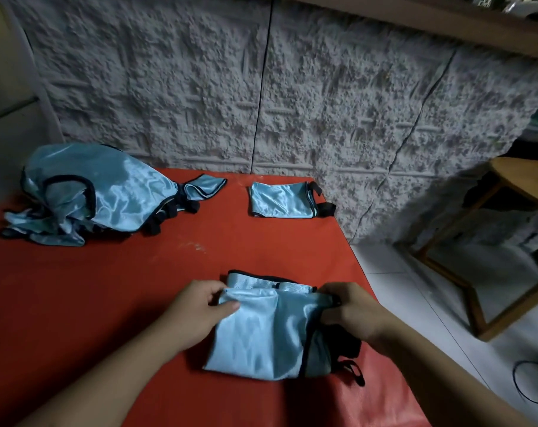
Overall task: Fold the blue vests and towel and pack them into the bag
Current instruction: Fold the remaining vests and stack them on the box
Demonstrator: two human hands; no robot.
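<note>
Both hands on half-folded vest [261, 331]: left hand [197, 312] pinches its top-left corner, right hand [351, 312] grips right edge; folded vest [280, 200] beyond it, unfolded pile [86, 195] far-left of it

Single head-worn view, wide-angle, looking forward and down from the near edge of the red bench [107, 303]. Close over its near half; far edge and textured wall [292, 87] fill the upper frame.

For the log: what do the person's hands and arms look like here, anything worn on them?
Both forearms are bare as far as the frame shows: no sleeves, gloves, watch or bands in view. The left hand and right hand show no rings or markings that I can make out in the dim light.
</note>
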